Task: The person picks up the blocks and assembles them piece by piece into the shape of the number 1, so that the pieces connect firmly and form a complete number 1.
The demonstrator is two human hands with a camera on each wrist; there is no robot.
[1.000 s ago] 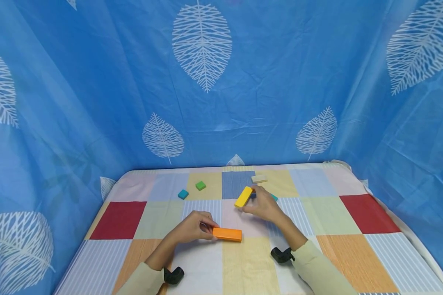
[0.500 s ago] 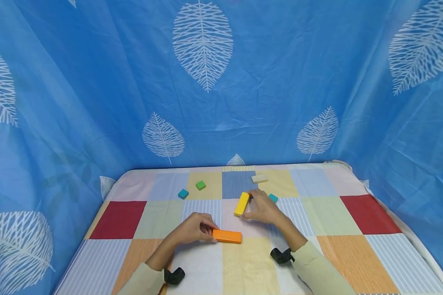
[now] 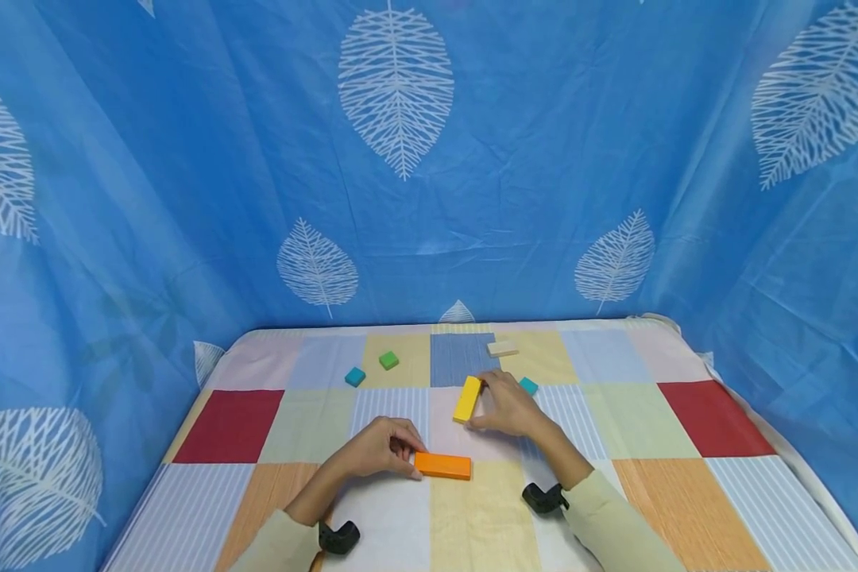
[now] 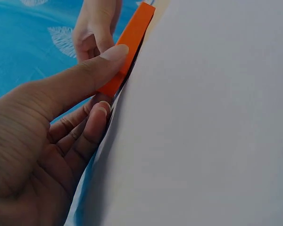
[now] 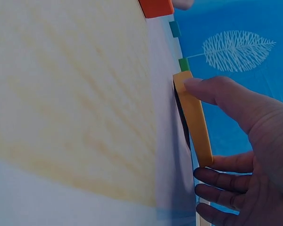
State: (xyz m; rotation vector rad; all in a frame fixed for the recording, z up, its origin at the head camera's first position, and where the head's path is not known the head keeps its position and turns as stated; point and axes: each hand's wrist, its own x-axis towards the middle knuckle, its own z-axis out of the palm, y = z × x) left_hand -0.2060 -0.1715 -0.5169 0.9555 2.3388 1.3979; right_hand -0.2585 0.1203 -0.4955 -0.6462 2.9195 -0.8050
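Note:
My left hand point(image 3: 379, 449) pinches the left end of a long orange block point(image 3: 442, 466) at the middle of the table. In the left wrist view the thumb lies along the orange block point(image 4: 137, 29), with the fingers partly hidden beyond it. Slightly farther back, my right hand point(image 3: 509, 405) holds a yellow block point(image 3: 468, 400) by its two ends. The right wrist view has the thumb at one end of the yellow block point(image 5: 196, 125) and the index finger at the other. Low over or on the cloth, both blocks are apart from each other.
Toward the back left lie a small blue block point(image 3: 355, 376) and a green block point(image 3: 389, 361). A pale wooden block point(image 3: 503, 348) lies at the back, and a teal block point(image 3: 528, 385) is just beyond my right hand. Blue leaf-print curtain point(image 3: 457, 238) surrounds the patchwork-covered table point(image 3: 343, 504).
The yellow block has come down and toward me in my right hand, turning more lengthwise, and the teal block shows more. My left hand has shifted the orange block slightly toward me.

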